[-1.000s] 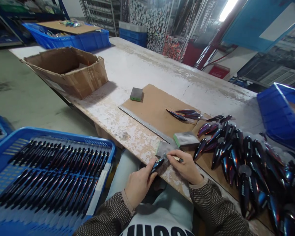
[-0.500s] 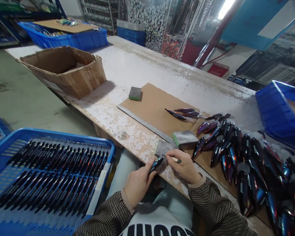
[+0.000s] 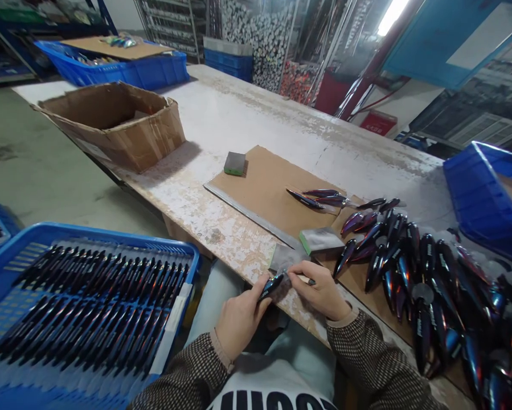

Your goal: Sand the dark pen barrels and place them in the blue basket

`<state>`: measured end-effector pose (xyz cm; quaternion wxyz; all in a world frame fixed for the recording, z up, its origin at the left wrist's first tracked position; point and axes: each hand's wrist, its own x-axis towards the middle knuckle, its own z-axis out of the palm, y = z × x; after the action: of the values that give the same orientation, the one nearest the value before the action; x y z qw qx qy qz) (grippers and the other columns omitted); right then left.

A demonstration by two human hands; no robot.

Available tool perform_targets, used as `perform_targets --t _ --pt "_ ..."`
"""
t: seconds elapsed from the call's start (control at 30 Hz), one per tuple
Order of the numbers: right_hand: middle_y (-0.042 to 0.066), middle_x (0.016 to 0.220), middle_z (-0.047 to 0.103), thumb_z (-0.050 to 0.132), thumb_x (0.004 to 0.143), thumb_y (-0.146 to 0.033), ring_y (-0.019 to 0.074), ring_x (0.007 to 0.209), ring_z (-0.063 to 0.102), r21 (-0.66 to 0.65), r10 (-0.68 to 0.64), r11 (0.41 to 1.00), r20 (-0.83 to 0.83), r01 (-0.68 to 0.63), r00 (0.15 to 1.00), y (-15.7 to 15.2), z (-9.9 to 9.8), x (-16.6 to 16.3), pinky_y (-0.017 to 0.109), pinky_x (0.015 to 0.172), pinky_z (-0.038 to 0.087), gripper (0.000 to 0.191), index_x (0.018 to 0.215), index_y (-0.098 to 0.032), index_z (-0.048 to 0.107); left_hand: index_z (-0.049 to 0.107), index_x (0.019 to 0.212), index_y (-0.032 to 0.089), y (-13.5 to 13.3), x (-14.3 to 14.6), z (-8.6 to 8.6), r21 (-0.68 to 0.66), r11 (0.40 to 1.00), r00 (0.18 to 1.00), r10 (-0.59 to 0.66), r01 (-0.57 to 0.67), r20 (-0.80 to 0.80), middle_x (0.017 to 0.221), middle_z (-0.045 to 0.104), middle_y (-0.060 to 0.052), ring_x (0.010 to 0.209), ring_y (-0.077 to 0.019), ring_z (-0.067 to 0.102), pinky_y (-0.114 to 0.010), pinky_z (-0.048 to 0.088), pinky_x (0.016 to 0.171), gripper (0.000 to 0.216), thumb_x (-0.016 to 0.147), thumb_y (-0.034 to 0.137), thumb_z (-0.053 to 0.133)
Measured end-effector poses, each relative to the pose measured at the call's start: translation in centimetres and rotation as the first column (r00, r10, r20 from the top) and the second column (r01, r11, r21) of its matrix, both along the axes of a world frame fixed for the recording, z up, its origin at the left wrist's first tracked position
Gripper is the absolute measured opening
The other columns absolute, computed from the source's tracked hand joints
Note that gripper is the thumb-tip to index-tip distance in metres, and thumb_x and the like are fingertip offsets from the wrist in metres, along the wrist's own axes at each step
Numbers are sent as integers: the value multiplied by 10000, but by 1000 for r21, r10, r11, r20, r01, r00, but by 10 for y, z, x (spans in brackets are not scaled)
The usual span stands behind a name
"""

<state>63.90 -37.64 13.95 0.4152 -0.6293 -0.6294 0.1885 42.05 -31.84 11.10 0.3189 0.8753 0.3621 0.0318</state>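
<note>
My left hand point(image 3: 239, 319) pinches a glossy dark fishing lure point(image 3: 271, 286) with pale lettering on its side, just over the table's front edge. A clear lip sticks out at the lure's far end. My right hand point(image 3: 319, 289) is closed around a slim pen-like tool point(image 3: 307, 280); its working end, close to the clear lip, is too small to make out. Beyond the fingertips lies a grey sanding block point(image 3: 283, 257), and another, green-sided sanding block point(image 3: 322, 240) rests beside it. To the right spreads a big pile of similar lures point(image 3: 426, 273).
At lower left, a blue basket point(image 3: 123, 234) holds rows of lures. Brown cardboard point(image 3: 268, 182) on the table point(image 3: 234, 228) carries a third block point(image 3: 234, 163) and a few lures. A cardboard box point(image 3: 148, 139) stands at the table's left edge, a blue bin point(image 3: 478, 193) at right.
Both hands stay in nearly the same place. The tool in my right hand has shifted angle slightly; the lure remains in my left hand.
</note>
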Motion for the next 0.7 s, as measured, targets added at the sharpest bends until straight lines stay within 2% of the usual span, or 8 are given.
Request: perform_targets --t 0.13,0.33,0.57,0.7 --pt "28 745 658 534 980 -313 179 679 615 -20 30 999 -11 -30 1000 -1 3 2 271 647 469 246 823 -190 679 318 1536 317 0 0 1 -4 1000 1000 4 -4 -14 1127 739 -67 979 -246 726 -289 550 779 522 1028 385 416" --pt "58 883 703 556 975 -335 213 800 657 19 -64 998 -46 65 997 1 -2 0 302 742 516 205 929 -189 693 326 1531 318 0 -1 -2 -2 1000 1000 6 -6 3 1144 736 -69 1018 -255 717 -308 554 813 515 1028 390 418" --pt "28 752 661 537 971 -308 179 689 617 -28 26 999 -20 -27 999 -2 2 1 268 651 471 239 814 -190 674 314 1533 335 0 -1 -3 5 1000 1000 8 -8 15 1171 730 -58 993 -254 724 -306 558 783 516 1029 391 415" --pt "44 841 692 555 970 -327 198 759 644 -15 -59 998 -74 58 995 -1 -2 2 285 711 503 212 885 -189 691 298 1540 330 0 0 -1 7 1000 1000 0 0 11 1157 733 -60 998 -253 722 -302 555 784 523 1032 386 407"
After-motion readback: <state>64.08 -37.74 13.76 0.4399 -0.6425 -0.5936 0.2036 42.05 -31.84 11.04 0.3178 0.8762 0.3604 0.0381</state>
